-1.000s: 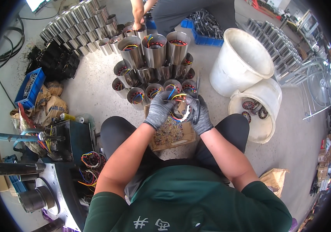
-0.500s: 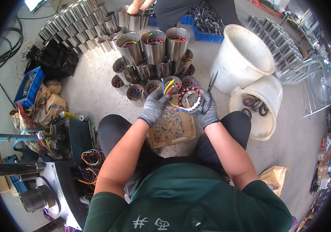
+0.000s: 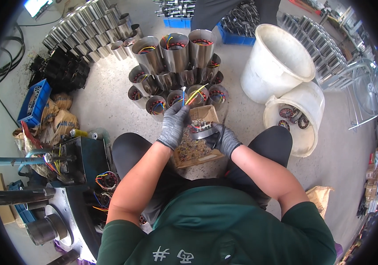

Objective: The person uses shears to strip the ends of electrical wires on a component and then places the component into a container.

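My left hand (image 3: 174,126), in a grey glove, pinches a bundle of yellow and blue lead wires (image 3: 193,95) that stick up past its fingers. The wires belong to a motor stator (image 3: 202,133), a metal ring with red and white windings, seen tilted nearly edge-on. My gloved right hand (image 3: 225,139) is closed on the stator's right side. A dark, slim hand tool (image 3: 225,115), blurred, also projects from that hand; its kind is unclear. Below both hands lies a shallow cardboard box (image 3: 202,155) strewn with small coloured wire scraps.
Steel cylinders (image 3: 174,57) with wired stators inside stand stacked ahead. To the right are an upright white bucket (image 3: 259,66) and a tipped one (image 3: 317,119) holding several stators. A machine (image 3: 72,216) stands at my left. Another person's dark-clad legs (image 3: 217,11) show at the far side.
The stator has tilted from face-on to nearly edge-on and moved left and down with my right hand. At the back, the other person's hand and the cylinders by it have left view.
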`<state>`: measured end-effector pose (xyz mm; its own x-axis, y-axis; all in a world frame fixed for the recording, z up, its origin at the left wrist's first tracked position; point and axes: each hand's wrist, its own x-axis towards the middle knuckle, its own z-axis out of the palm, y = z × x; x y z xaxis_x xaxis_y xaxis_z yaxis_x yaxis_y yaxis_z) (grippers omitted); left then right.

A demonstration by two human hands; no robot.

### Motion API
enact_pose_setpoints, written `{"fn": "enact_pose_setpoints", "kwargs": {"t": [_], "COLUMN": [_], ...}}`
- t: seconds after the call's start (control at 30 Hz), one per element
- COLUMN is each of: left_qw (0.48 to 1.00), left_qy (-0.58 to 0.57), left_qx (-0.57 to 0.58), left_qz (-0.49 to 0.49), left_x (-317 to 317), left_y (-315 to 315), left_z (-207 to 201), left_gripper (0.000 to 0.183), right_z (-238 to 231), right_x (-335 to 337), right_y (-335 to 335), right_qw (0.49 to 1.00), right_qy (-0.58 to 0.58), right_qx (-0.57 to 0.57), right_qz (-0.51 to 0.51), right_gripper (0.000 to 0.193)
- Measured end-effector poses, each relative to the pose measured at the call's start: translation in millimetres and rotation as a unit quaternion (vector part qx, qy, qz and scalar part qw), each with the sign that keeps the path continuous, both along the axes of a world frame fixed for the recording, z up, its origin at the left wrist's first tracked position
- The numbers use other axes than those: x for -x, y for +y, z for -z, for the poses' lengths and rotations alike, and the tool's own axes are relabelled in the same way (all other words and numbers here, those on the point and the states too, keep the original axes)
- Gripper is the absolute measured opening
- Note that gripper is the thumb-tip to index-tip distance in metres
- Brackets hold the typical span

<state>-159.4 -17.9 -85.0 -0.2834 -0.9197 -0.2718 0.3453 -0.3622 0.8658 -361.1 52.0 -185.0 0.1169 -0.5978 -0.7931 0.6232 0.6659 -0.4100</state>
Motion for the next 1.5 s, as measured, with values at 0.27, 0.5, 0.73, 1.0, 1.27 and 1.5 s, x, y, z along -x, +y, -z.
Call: {"fn": "enact_pose_setpoints", "kwargs": {"t": [0.27,0.5,0.73,1.0,1.27,1.5], "left_qw": [0.964,0.956,0.94,0.915,0.925,0.924], "left_qy": [-0.222,-0.271,-0.313,-0.356,-0.328,-0.337], "left_qx": [0.143,0.1,0.085,0.078,0.108,0.114], "left_qz": [0.003,0.047,0.103,0.175,0.161,0.142], "left_x": [-9.4,-30.0,-20.4,-14.8,-20.6,-22.9], "left_y": [6.2,6.9,15.0,18.3,7.5,8.7], "left_z": [17.8,13.1,3.7,9.3,41.2,48.8], "left_gripper": [0.018,0.021,0.028,0.032,0.031,0.029], "right_z": [-43.1,-68.0,-83.6,-73.7,-61.8,-62.3], "right_x": [-16.9,-22.7,-28.5,-21.2,-24.3,-15.7], "right_y": [26.9,19.6,15.3,15.2,27.5,21.9], "right_qw": [0.986,0.963,0.946,0.944,0.973,0.978], "right_qy": [0.046,0.074,0.059,0.013,0.033,0.016], "right_qx": [0.095,0.109,0.162,0.179,0.142,0.146], "right_qz": [-0.13,-0.236,-0.275,-0.277,-0.18,-0.15], "right_gripper": [0.052,0.063,0.057,0.035,0.021,0.064]}}
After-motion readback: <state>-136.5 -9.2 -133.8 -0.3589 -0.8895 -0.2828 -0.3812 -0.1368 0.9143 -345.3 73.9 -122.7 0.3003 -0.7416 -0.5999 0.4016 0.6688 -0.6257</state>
